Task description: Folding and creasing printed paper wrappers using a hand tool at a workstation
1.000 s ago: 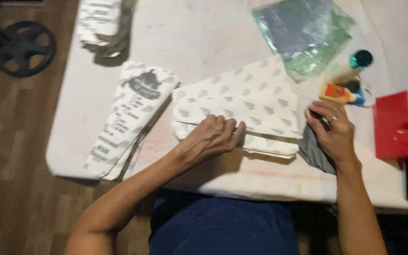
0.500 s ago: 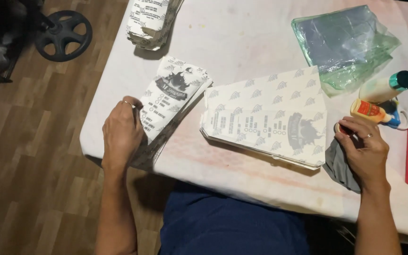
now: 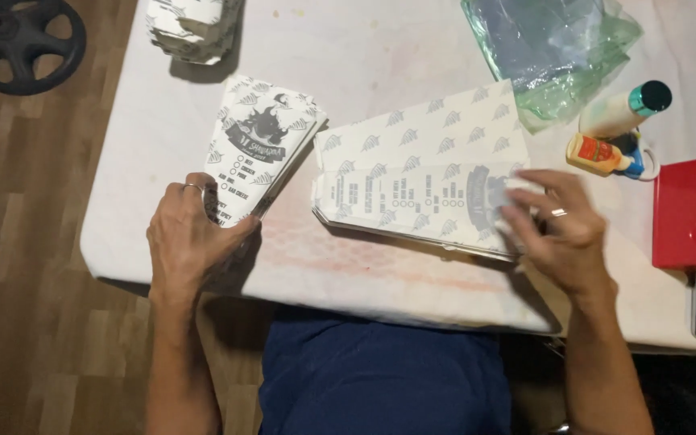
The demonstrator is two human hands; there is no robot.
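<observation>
Sheets: I see their long axis running between my hands, right nearer.
Left hand: gripping folded stack.
Right hand: fingers spread flat on sheets.

paper sleeves: white, grey print | flat sheets: white, grey motifs | box: red | plastic bags: clear green | table: white

A white surface, faintly stained pink near its front edge, carries a fanned pile of printed paper cone sleeves, a stack of flat patterned paper sheets beside it, and another bundle of printed paper at the far edge. To the right lie crumpled green-tinted plastic bags, a teal-capped bottle, a small glue bottle and a red box.
</observation>
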